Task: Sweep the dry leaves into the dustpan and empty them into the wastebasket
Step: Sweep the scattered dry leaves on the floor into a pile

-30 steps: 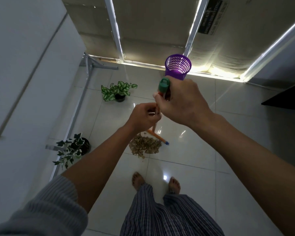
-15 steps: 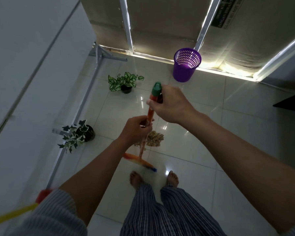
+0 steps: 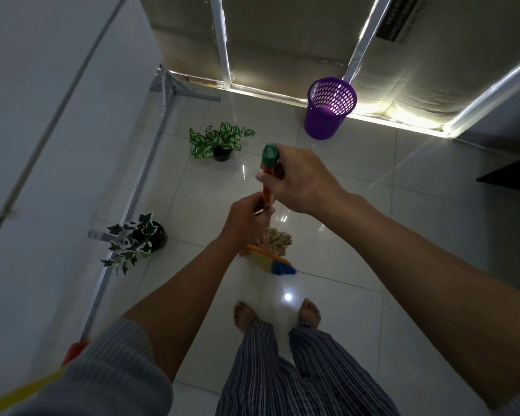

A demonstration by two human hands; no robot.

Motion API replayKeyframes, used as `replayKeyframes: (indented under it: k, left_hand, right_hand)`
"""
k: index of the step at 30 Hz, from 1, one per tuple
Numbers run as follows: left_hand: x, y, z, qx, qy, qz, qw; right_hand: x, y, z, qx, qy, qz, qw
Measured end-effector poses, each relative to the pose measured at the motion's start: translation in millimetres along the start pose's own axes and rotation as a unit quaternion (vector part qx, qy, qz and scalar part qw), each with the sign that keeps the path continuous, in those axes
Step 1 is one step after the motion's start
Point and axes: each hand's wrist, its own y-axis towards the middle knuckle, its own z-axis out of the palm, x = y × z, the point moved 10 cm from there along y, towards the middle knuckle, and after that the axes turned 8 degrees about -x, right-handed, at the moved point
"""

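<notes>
Both hands hold the broom (image 3: 267, 205): the right hand (image 3: 300, 181) grips just under its green cap to steer, the left hand (image 3: 246, 220) wraps the shaft lower for push. The bristles sit at 6 o'clock of the dry leaves (image 3: 278, 239), seemingly to drive them forward. The wastebasket (image 3: 327, 112) waits at 1 o'clock; no dustpan is clearly visible.

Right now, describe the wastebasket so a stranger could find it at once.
Look to the far wall, where light glows along the floor. The wastebasket stands on the tiles there, right of the potted plant with patterned leaves. It is the only purple thing, with a perforated mesh wall.
</notes>
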Motion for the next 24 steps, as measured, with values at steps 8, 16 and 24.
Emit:
replayKeyframes:
  k: [8, 16, 24]
  left_hand:
    - [-24, 20, -48, -0.026, -0.036, 0.038, 0.998]
    - [-27, 30, -82, -0.057, -0.034, 0.048, 0.997]
    - [20, 21, -50, -0.055, 0.04, -0.029, 0.997]
  right_hand:
    - [54, 21, -29, -0.037, -0.019, -0.046, 0.998]
    - [68, 36, -48, -0.121, 0.041, -0.025, 0.991]
    - [9, 32, 0, -0.068, 0.092, 0.015, 0.993]
